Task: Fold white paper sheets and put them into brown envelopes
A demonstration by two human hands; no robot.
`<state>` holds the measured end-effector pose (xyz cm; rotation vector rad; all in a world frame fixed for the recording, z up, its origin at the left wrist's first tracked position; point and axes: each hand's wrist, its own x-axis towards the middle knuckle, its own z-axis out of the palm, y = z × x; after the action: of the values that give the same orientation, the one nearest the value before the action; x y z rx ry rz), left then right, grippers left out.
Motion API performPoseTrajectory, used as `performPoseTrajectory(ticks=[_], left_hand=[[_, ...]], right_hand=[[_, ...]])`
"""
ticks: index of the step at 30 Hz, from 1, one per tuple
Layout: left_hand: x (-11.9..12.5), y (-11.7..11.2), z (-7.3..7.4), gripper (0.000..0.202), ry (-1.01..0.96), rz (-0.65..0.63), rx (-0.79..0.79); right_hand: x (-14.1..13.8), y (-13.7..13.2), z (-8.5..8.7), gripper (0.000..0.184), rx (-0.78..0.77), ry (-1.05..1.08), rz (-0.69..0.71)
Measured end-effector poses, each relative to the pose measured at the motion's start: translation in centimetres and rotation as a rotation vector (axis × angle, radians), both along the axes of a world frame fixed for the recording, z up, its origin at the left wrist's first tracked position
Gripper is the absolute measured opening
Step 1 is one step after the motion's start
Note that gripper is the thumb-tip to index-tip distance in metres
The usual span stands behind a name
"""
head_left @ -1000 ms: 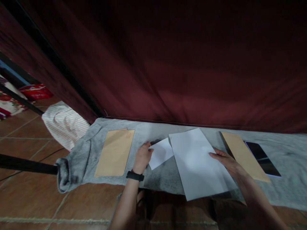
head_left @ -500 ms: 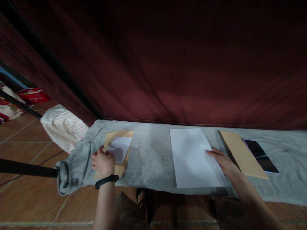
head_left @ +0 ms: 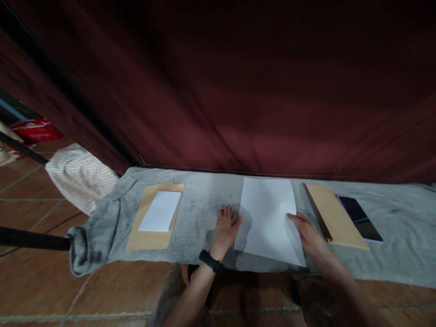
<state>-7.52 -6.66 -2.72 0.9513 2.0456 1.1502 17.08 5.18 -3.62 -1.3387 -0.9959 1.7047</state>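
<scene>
A white sheet of paper (head_left: pixel 267 218) lies in front of me on the grey cloth (head_left: pixel 200 204). At its right edge my right hand (head_left: pixel 308 231) pinches the paper, thumb on top and the other fingers partly hidden. My left hand (head_left: pixel 227 229), with a dark band at the wrist, is by the sheet's left edge; thumb and fingers are apart and it holds nothing. Over to the left, a smaller stack of white paper (head_left: pixel 161 211) rests on brown envelopes (head_left: pixel 150 240). Right of the sheet is a pile of brown envelopes (head_left: pixel 335 215).
A dark phone (head_left: pixel 361 218) lies beside the right-hand envelopes. Behind the cloth hangs a dark red curtain (head_left: pixel 238 113). On the left are black metal bars (head_left: pixel 34 239), a striped cloth (head_left: pixel 81 175) and a red bag (head_left: pixel 37 131) above the tiled floor.
My left hand has left the small white stack and moved right to the large sheet. The sheet has turned slightly, while my right hand stays at its right edge.
</scene>
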Motion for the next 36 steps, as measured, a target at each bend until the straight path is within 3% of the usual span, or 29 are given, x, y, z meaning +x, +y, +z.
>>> performPoseTrajectory(ticks=[6, 10, 13, 16, 20, 23, 26, 33, 36], left_hand=[[0.9, 0.2, -0.8, 0.056, -0.218, -0.088, 0.014], [1.3, 0.8, 0.4, 0.044, -0.201, -0.096, 0.09], [2.4, 0.5, 2.0, 0.041, 0.043, -0.171, 0.252], [4.5, -0.5, 3.2, 0.047, 0.376, -0.392, 0.392], [7.3, -1.6, 3.6, 0.072, 0.663, -0.671, 0.414], [8.6, -2.1, 3.3, 0.069, 0.834, -0.741, 0.373], [8.9, -2.4, 2.5, 0.055, 0.995, -0.705, 0.292], [7.1, -3.0, -0.5, 0.059, 1.198, -0.706, 0.119], [6.0, -3.2, -1.4, 0.062, 1.195, -0.705, 0.073]], right_hand=[[0.1, -2.5, 0.2, 0.022, -0.124, 0.18, -0.098], [0.3, -3.9, -0.3, 0.018, -0.166, 0.263, -0.16], [0.9, -3.9, -0.2, 0.019, -0.174, 0.332, -0.207], [1.6, -3.3, 0.4, 0.025, -0.14, 0.424, -0.274], [1.7, -3.1, 1.2, 0.033, -0.105, 0.576, -0.313], [0.8, -4.1, 1.2, 0.034, -0.207, 0.647, -0.236], [-0.3, -5.6, 0.9, 0.025, -0.292, 0.655, -0.157], [-0.9, -7.2, 0.2, 0.027, -0.419, 0.527, -0.015], [0.0, -7.0, 1.1, 0.025, -0.523, 0.414, 0.21]])
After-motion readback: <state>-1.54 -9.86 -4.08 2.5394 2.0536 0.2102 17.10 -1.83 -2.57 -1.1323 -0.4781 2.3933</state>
